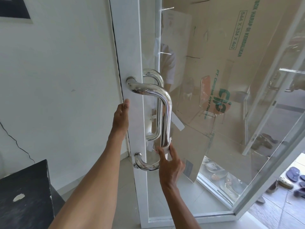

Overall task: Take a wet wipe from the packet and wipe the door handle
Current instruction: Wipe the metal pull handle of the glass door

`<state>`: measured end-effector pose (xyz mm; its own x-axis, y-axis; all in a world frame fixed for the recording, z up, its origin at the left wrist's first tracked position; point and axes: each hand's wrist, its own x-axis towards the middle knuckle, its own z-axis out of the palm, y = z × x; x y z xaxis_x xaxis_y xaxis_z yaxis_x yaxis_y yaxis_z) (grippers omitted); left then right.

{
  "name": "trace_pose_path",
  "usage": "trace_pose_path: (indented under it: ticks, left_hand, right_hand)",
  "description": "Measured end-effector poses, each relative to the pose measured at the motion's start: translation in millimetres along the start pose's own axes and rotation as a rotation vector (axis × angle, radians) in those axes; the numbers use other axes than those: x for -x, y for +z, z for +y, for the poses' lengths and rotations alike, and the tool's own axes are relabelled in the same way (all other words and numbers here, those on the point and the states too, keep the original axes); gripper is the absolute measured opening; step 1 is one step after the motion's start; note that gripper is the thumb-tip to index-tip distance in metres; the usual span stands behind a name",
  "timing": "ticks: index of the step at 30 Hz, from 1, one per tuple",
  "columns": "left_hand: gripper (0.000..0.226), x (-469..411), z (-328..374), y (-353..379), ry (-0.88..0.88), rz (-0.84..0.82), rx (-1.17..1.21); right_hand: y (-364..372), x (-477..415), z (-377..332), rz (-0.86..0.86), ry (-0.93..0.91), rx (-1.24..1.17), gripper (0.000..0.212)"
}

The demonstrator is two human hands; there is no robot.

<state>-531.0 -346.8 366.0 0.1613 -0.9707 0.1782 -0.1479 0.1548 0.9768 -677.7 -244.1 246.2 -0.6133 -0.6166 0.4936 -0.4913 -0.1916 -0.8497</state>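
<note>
The door handle (165, 113) gleams mirror-silver against the white door frame (130, 47). The wet wipe (167, 148) is white. The cardboard (231, 71) is tan with green lettering. A black cabinet (28, 195) bears a pale chip; the sandals (293, 173) outside are blue.

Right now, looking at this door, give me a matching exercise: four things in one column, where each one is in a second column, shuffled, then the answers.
1. left hand
2. wet wipe
3. cardboard sheet
4. blue sandals

A. on the floor, lower right
B. low on the door handle, held by the right hand
C. at the edge of the door
D. behind the glass

Pairs: 1-C, 2-B, 3-D, 4-A.
</note>
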Motion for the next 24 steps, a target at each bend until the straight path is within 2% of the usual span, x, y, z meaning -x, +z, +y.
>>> trace_pose_path:
  ticks: [3,8,11,13,19,24]
  left_hand:
    - [0.065,3,2,0,-0.009,0.012,-0.016]
    - [0.062,7,5,1,-0.008,0.013,-0.028]
    - [0.062,10,7,2,-0.01,0.023,-0.037]
    - [0.062,11,8,1,-0.012,0.023,-0.044]
    - [0.062,15,11,0,-0.019,0.011,-0.05]
    - [0.065,18,17,-1,-0.053,-0.01,-0.064]
  right_hand:
    - [-6,3,3,-0.049,0.028,0.054,0.034]
    - [-9,-45,-56,0.076,-0.218,-0.009,0.036]
    - [-10,-65,-77,0.114,-0.243,0.019,0.036]
    - [-10,-59,-67,0.076,-0.267,0.025,0.036]
    - [-16,-23,-29,-0.018,-0.127,0.049,0.038]
    - [-23,-63,-84,-0.014,-0.205,-0.112,0.033]
